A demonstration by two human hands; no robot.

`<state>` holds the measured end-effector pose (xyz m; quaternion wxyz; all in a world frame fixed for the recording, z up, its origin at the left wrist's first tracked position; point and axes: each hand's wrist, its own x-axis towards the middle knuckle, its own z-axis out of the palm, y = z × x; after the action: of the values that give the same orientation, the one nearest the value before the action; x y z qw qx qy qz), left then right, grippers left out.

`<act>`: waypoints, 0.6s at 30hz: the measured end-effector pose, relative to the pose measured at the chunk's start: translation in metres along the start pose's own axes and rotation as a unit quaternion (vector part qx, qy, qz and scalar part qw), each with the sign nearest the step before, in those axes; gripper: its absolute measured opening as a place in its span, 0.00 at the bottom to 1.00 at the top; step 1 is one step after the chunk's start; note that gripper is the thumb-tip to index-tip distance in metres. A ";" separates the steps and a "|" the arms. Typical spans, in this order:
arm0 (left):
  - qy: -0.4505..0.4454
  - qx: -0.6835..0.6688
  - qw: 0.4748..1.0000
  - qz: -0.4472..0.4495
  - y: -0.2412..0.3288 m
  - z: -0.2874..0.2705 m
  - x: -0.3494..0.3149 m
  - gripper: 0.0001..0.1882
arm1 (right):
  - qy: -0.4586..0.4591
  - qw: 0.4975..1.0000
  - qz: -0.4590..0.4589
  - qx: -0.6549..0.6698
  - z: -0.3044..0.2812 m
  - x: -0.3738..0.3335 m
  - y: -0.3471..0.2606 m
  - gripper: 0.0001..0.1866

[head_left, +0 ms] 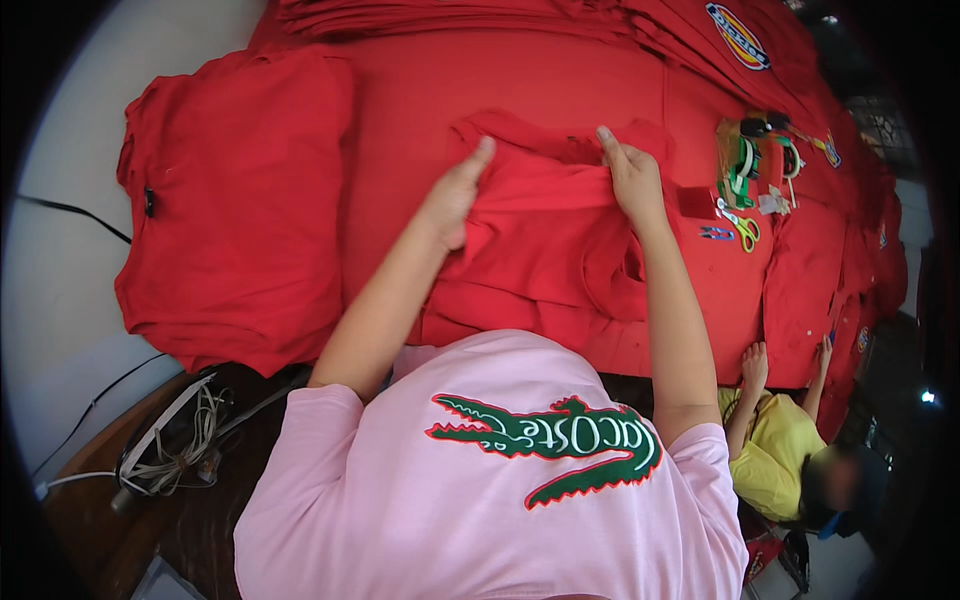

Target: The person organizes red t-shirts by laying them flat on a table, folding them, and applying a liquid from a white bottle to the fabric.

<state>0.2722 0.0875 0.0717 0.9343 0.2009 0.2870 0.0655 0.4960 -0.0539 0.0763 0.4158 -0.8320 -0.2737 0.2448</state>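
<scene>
Both my hands are on a red knit garment [545,235], likely a shirt, which lies crumpled on the table in front of me. My left hand [460,195] is closed on its left side, thumb uppermost. On the other side, my right hand [633,180] pinches the cloth with the thumb pointing away from me. Between the hands the fabric is drawn fairly taut, with a fold running across. Its lower part bunches up close to my body, and a dark small mark shows near its far edge.
Left of me is a pile of red shirts [240,210]. To the right lie yellow-handled scissors [745,230], blue thread snips [716,233] and a green tape dispenser [742,172]. More folded red garments [450,15] line the far side. A co-worker in yellow [780,440] works at right. Coiled cables [185,440] lie lower left.
</scene>
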 end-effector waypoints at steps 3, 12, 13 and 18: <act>-0.058 -0.016 0.998 0.026 0.013 -0.015 0.004 0.32 | -0.053 0.993 0.019 0.100 -0.008 -0.004 -0.024 0.31; -0.101 0.035 0.994 0.006 0.022 -0.026 0.006 0.24 | -0.076 0.984 0.029 0.158 -0.011 -0.007 -0.018 0.23; -0.102 0.054 0.993 0.016 0.020 -0.027 0.006 0.25 | -0.114 0.983 0.011 0.147 -0.010 -0.012 -0.024 0.21; -0.046 0.184 0.978 0.084 0.021 -0.019 0.001 0.33 | -0.207 0.967 0.023 0.147 -0.011 -0.026 -0.037 0.14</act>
<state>0.2619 0.1129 0.0654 0.8849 0.3955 0.2327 0.0800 0.4752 -0.0588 0.1172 0.4624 -0.6990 -0.2955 0.4585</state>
